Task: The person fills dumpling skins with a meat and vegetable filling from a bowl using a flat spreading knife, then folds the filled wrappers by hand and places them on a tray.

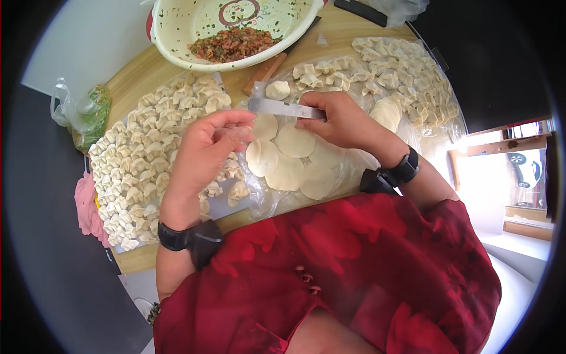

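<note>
My right hand (333, 118) grips the end of a flat metal spatula (282, 108), whose rounded tip points left toward my other hand. My left hand (218, 141) is raised at the left of that tip, its fingers bent and thumb near them; whether something small is between them cannot be made out. Below the spatula, round dough wrappers (286, 172) lie overlapping on clear plastic film (262, 203). A small dough piece (277, 89) sits just above the spatula.
Folded dumplings (141, 153) cover a board on the left, and more dumplings (407, 76) lie at the upper right. A large bowl (295, 29) holds meat filling (236, 44). A wooden handle (265, 72) shows below it. A plastic bag (88, 115) with greens is at the left.
</note>
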A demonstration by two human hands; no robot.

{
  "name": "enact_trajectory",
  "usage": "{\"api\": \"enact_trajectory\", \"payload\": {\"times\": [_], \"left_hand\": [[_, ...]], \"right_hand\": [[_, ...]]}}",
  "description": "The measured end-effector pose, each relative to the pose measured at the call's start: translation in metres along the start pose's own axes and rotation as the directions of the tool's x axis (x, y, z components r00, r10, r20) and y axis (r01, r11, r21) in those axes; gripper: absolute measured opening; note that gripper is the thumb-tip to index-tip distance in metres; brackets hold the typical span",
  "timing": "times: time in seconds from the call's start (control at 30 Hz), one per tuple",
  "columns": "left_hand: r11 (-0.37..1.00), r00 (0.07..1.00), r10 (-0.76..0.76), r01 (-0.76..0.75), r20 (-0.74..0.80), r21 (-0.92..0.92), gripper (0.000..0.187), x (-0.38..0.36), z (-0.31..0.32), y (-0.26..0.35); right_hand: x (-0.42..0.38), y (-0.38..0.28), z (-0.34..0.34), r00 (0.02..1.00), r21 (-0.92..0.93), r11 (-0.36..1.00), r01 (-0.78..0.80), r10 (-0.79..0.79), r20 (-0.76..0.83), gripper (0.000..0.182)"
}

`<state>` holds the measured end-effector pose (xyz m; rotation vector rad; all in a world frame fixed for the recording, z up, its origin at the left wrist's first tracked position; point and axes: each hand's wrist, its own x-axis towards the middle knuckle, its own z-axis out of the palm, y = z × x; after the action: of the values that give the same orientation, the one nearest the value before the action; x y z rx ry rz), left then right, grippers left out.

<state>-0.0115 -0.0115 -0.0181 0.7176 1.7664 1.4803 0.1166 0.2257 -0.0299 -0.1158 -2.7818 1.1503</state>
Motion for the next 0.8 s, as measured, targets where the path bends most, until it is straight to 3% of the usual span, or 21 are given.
{"api": "enact_trajectory", "payload": {"times": [0.07, 0.17, 0.23, 0.27, 0.3, 0.37, 0.43, 0.5, 0.57, 0.6, 0.63, 0.7, 0.77, 0.8], "left_hand": [[1.000, 1.000, 0.010, -0.011, 0.026, 0.016, 0.031, 0.003, 0.008, -0.002], [0.989, 0.993, 0.103, -0.097, 0.051, -0.111, 0.036, 0.008, 0.029, 0.000], [0.956, 0.964, 0.249, -0.260, 0.092, 0.138, 0.041, 0.015, 0.032, 0.002], [0.978, 0.976, 0.208, -0.209, 0.058, 0.011, 0.039, 0.016, 0.036, 0.005], [0.977, 0.976, 0.212, -0.213, 0.052, 0.015, 0.039, 0.016, 0.032, 0.006], [0.994, 0.999, 0.032, -0.029, -0.026, 0.102, 0.035, 0.019, 0.023, 0.009], [0.996, 0.997, 0.050, -0.046, -0.058, 0.076, 0.027, 0.020, 0.013, 0.004], [0.942, 0.994, -0.015, -0.022, -0.110, -0.335, 0.021, 0.018, 0.003, 0.000], [0.923, 0.989, -0.022, -0.037, -0.149, -0.383, 0.020, 0.016, -0.002, 0.000], [0.898, 0.977, -0.056, -0.041, -0.206, -0.438, 0.023, 0.016, -0.004, 0.001], [0.870, 0.962, -0.094, -0.046, -0.258, -0.491, 0.026, 0.015, -0.006, 0.003], [0.847, 0.959, -0.096, -0.061, -0.266, -0.527, 0.028, 0.015, -0.009, 0.005], [0.823, 0.957, -0.099, -0.076, -0.273, -0.563, 0.031, 0.016, -0.012, 0.007], [0.794, 0.957, -0.126, -0.060, -0.261, -0.605, 0.032, 0.017, -0.014, 0.007]], "right_hand": [[0.003, -0.009, -0.005, 0.996, 0.146, 0.989, 0.039, -0.051, 0.079, 0.018], [0.012, -0.026, -0.008, 0.987, 0.199, 0.977, 0.076, -0.102, 0.123, 0.017], [0.019, -0.035, -0.007, 0.985, 0.263, 0.960, 0.098, -0.131, 0.110, 0.017], [0.022, -0.038, -0.007, 0.985, 0.325, 0.939, 0.110, -0.147, 0.094, 0.017], [0.025, -0.041, -0.007, 0.983, 0.325, 0.938, 0.118, -0.156, 0.094, 0.017], [0.030, -0.046, -0.010, 0.995, 0.394, 0.919, -0.004, -0.037, 0.097, 0.018], [0.036, -0.048, -0.014, 0.997, 0.403, 0.915, 0.024, -0.050, 0.054, 0.018], [0.049, -0.047, -0.022, 0.997, 0.413, 0.909, 0.058, -0.070, 0.013, 0.019], [0.069, -0.042, -0.036, 0.997, 0.432, 0.902, -0.001, -0.030, 0.065, 0.024], [0.078, -0.043, -0.046, 0.998, 0.282, 0.959, 0.020, -0.036, 0.052, 0.025], [0.089, -0.043, -0.052, 0.998, 0.281, 0.959, 0.027, -0.042, 0.048, 0.025], [0.111, -0.042, -0.060, 0.981, -0.174, 0.967, 0.185, -0.193, -0.030, 0.018], [0.135, -0.034, -0.060, 0.970, -0.232, 0.947, 0.224, -0.239, -0.039, 0.015], [0.146, -0.029, -0.057, 0.950, -0.353, 0.895, 0.274, -0.309, -0.046, 0.014]]}}
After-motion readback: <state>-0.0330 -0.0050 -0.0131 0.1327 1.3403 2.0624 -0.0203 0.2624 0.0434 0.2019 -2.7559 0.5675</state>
